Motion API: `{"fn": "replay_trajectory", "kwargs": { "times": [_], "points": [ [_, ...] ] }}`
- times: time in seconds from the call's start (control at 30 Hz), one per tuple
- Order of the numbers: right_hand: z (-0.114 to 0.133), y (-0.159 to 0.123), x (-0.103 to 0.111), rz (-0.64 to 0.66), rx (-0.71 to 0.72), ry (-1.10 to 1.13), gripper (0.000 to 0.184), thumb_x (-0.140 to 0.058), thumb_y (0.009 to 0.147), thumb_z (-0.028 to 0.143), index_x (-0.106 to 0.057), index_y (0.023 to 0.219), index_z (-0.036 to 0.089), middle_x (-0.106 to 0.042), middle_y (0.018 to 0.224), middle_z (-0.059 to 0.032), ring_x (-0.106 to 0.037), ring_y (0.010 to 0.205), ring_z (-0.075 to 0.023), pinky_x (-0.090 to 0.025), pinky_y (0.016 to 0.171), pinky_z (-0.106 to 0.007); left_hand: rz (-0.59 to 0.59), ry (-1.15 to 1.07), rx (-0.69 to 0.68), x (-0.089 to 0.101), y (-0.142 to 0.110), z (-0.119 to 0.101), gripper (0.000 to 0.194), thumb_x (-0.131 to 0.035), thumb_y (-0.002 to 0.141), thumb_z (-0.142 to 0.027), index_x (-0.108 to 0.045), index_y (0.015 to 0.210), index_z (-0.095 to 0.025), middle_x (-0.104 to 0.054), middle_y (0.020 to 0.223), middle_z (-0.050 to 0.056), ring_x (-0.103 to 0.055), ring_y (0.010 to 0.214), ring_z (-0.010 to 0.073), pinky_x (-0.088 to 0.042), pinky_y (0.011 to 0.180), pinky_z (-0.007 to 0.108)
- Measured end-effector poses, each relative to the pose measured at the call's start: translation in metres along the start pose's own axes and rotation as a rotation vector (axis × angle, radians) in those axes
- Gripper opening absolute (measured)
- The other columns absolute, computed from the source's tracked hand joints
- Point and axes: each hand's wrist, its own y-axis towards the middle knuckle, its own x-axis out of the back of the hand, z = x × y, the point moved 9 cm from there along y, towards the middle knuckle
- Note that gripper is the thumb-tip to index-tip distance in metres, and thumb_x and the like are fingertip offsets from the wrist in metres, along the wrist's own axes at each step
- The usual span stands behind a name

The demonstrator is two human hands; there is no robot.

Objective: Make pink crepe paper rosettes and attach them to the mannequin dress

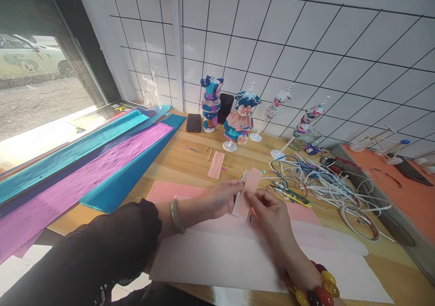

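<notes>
Between my two hands are a pink paper strip (253, 181) and a white paper piece (242, 205) that lies partly behind it. My left hand (222, 198) is closed at their left edge, with the thumb on top and the other fingers mostly hidden. My right hand (273, 211) pinches the pink strip's right edge between thumb and fingers. Both hands are above large pale pink and white sheets (217, 256) spread on the wooden table. A smaller pink paper piece (216, 164) lies on the wood just beyond my left hand. Yellow-handled scissors (295, 196) rest right of my right hand.
Small dress forms in paper outfits (239, 120) stand along the gridded wall, beside a black phone (193, 122). Tangled white paper strips (326, 179) pile up at the right, near a glass jar (311, 136). Long purple paper (102, 165) and blue paper (132, 174) lie at the left.
</notes>
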Motion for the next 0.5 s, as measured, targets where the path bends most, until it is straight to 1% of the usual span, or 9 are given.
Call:
{"fn": "replay_trajectory", "kwargs": {
  "times": [0.13, 0.27, 0.4, 0.5],
  "points": [
    [0.0012, -0.0004, 0.0013, -0.018, 0.008, -0.021, 0.029, -0.061, 0.072, 0.046, -0.061, 0.066, 0.018, -0.05, 0.066, -0.0009, -0.043, 0.062, -0.0143, -0.034, 0.057, -0.027, 0.01, 0.009, -0.016, -0.0034, -0.0015, -0.002, 0.023, -0.06, 0.075, -0.034, -0.057, 0.078, -0.012, -0.063, 0.069, 0.007, -0.061, 0.06, 0.0162, -0.046, 0.061, 0.03],
    [0.0, -0.0005, 0.001, -0.027, -0.008, -0.009, 0.03, -0.062, 0.07, 0.047, -0.062, 0.068, 0.017, -0.052, 0.067, -0.0019, -0.044, 0.063, -0.0153, -0.035, 0.057, -0.027, 0.035, 0.024, -0.009, -0.0058, -0.0018, -0.0016, 0.022, -0.058, 0.076, -0.033, -0.056, 0.078, -0.012, -0.063, 0.068, 0.007, -0.061, 0.061, 0.0176, -0.047, 0.06, 0.031],
    [-0.0027, -0.001, 0.0007, -0.029, -0.041, 0.003, 0.03, -0.062, 0.07, 0.047, -0.062, 0.07, 0.017, -0.052, 0.068, -0.0015, -0.043, 0.061, -0.0146, -0.034, 0.054, -0.027, 0.02, 0.008, -0.009, -0.0044, -0.0022, -0.0019, 0.024, -0.056, 0.077, -0.036, -0.055, 0.081, -0.012, -0.064, 0.071, 0.008, -0.061, 0.063, 0.0187, -0.047, 0.061, 0.032],
    [-0.0005, -0.001, 0.0013, -0.039, -0.026, -0.017, 0.029, -0.062, 0.07, 0.046, -0.061, 0.069, 0.018, -0.051, 0.067, -0.001, -0.042, 0.06, -0.0143, -0.033, 0.055, -0.027, 0.032, 0.006, -0.003, -0.0057, -0.0027, -0.0012, 0.026, -0.054, 0.078, -0.037, -0.055, 0.081, -0.012, -0.064, 0.071, 0.009, -0.061, 0.063, 0.0193, -0.047, 0.061, 0.033]
  ]
}}
